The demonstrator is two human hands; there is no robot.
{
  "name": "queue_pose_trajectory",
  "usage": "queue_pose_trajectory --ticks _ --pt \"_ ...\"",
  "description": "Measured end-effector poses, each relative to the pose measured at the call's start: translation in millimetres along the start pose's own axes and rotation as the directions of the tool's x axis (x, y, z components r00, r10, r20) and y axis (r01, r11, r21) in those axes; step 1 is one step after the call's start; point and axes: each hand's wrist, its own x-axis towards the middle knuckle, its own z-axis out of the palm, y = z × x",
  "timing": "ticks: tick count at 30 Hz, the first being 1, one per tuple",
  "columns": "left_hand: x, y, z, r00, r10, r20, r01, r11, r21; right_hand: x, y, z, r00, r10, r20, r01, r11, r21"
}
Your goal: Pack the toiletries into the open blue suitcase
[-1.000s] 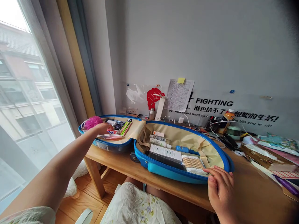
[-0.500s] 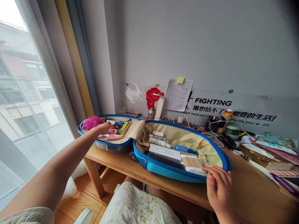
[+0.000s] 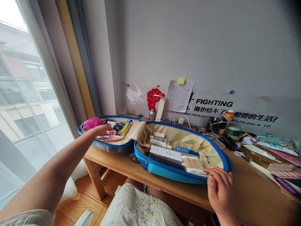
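A blue suitcase (image 3: 162,172) lies open on the table. My left hand (image 3: 103,129) reaches into its left half, fingers bent at a small red and white item (image 3: 111,132); whether they grip it is hard to see. Beside that hand are a pink bath puff (image 3: 92,124), a white tube (image 3: 111,123) and slim green-and-pink packs (image 3: 127,128). My right hand (image 3: 219,185) rests at the right half's front rim, fingers loosely apart, by a pack of cotton swabs (image 3: 193,164). Further in lie a white box (image 3: 166,153), a blue bottle (image 3: 185,150) and a white-capped bottle (image 3: 160,144).
The wooden table (image 3: 249,194) runs along the wall. At the right stand an orange-labelled drink bottle (image 3: 226,121), a green jar (image 3: 233,133) and a pile of packets and papers (image 3: 275,150). A curtain (image 3: 68,56) hangs by the window at the left.
My left hand has drawn back slightly to the left and down, uncovering more of the white tube. The red and white item has shifted slightly left. My right hand has barely moved.
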Motion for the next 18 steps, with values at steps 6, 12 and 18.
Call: queue_pose_trajectory --ticks 6,12,18 --pt "2.0 -5.7 2.2 1.0 -0.02 0.016 0.019 0.998 0.057 0.9 -0.2 -0.9 1.0 -0.008 0.004 0.008 1.0 0.0" --pt "0.2 -3.1 1.5 1.0 -0.018 -0.002 0.019 0.995 0.096 -0.9 0.8 1.0 1.0 0.0 0.001 0.0 1.0 0.014" --pt "-10.6 -1.6 -2.7 1.0 -0.012 -0.006 0.013 0.998 0.064 -3.0 2.8 2.8 1.0 0.014 -0.005 -0.014 1.0 0.003"
